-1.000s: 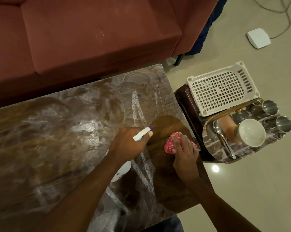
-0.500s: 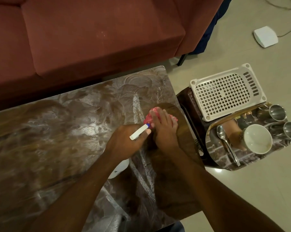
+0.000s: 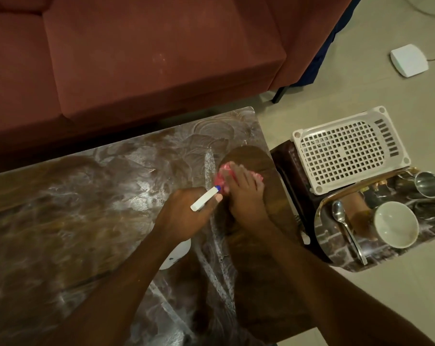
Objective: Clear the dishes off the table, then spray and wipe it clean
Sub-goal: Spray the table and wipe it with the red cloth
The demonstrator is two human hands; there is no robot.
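right hand (image 3: pixel 243 196) presses pink cloth (image 3: pixel 220 179) flat under straight fingers near the table (image 3: pixel 86 196) right edge; left hand (image 3: pixel 184 216) curls round spray bottle (image 3: pixel 204 202) over the table.

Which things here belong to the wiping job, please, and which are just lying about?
In the job: table, pink cloth under the right hand, spray bottle in the left hand, cleared bowl, spoon and steel cups on the tray.
Lying about: sofa, white slotted basket, white box on the floor.
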